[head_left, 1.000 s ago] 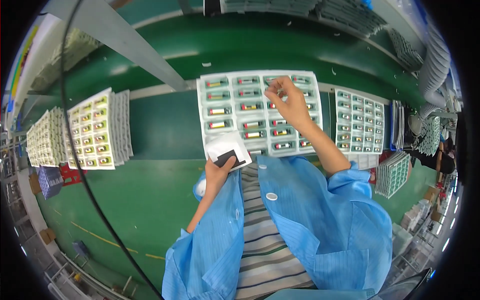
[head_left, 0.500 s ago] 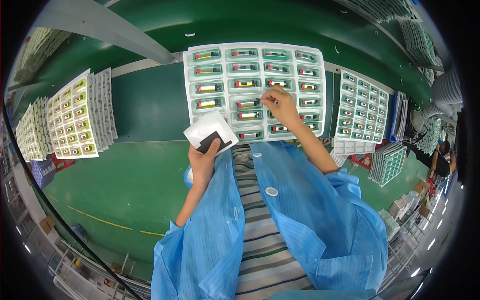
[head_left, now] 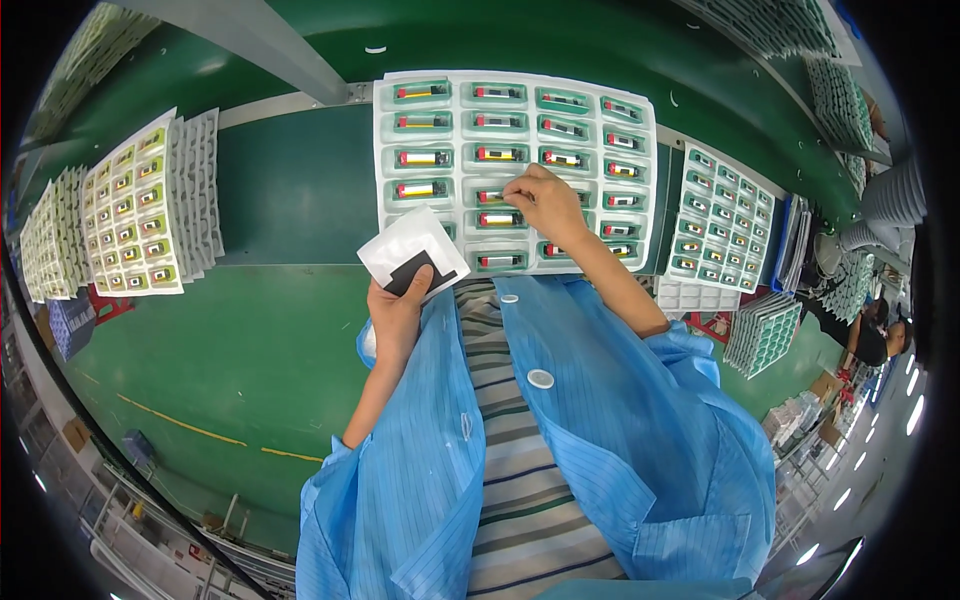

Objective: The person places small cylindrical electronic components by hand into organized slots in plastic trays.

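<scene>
My left hand (head_left: pixel 397 318) grips a white square sheet (head_left: pixel 398 238) with the thumb on top, and black patches (head_left: pixel 418 272) show on the sheet's face. This sheet overlaps the lower left corner of a white tray (head_left: pixel 457 135), whose green pockets hold small red-ended parts with black, white and yellow bands. Over the tray, my right hand (head_left: pixel 550 208) is closed in a pinch, fingertips at the right end of a part (head_left: pixel 488 197) in the second column. What lies between those fingertips is too small to tell. Some right-side pockets are hidden by that hand.
Stacked trays of similar parts stand at the left (head_left: pixel 130 215) and right (head_left: pixel 722 215) of the dark green bench (head_left: pixel 290 190). A grey post (head_left: pixel 255 40) rises beyond the bench. A person (head_left: pixel 870 340) is at the far right.
My right hand has moved left, bringing its fingertips over the end of the part in the second column. My left hand still holds the sheet. The whole view has shifted slightly.
</scene>
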The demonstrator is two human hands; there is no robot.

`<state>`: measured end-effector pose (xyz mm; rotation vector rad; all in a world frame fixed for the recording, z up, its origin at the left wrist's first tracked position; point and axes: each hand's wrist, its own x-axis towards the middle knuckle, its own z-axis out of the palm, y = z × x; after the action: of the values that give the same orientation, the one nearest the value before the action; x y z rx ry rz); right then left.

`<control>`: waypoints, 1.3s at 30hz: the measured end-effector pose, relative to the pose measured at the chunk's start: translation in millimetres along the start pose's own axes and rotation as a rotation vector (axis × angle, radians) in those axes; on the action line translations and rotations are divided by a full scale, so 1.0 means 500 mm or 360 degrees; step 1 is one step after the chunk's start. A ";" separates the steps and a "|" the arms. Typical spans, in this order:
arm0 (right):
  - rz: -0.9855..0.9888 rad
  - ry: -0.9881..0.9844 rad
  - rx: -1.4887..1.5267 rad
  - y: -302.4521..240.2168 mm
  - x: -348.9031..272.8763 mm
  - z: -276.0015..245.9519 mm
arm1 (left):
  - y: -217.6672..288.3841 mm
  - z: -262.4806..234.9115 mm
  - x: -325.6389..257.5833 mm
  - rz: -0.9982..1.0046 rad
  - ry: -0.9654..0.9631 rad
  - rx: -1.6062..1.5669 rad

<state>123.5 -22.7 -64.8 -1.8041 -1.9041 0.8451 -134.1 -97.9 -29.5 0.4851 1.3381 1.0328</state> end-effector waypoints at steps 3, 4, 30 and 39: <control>-0.0019 0.0016 -0.0033 0.002 0.002 0.005 | 0.000 0.000 0.000 0.0003 -0.0005 0.0046; -0.0038 0.0046 -0.0041 -0.001 0.002 0.006 | -0.001 -0.001 0.000 0.0001 0.0005 0.0045; -0.0238 0.0150 -0.0514 -0.033 0.014 0.016 | 0.000 -0.008 0.009 -0.0004 -0.0051 -0.0011; 0.0269 -0.0068 -0.0566 -0.050 0.020 -0.019 | -0.006 -0.015 0.017 0.0008 -0.0153 0.0093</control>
<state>109.7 -11.1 -43.0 -2.1961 -2.0538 0.6307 -140.8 -94.5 -38.4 0.5754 1.2852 0.9648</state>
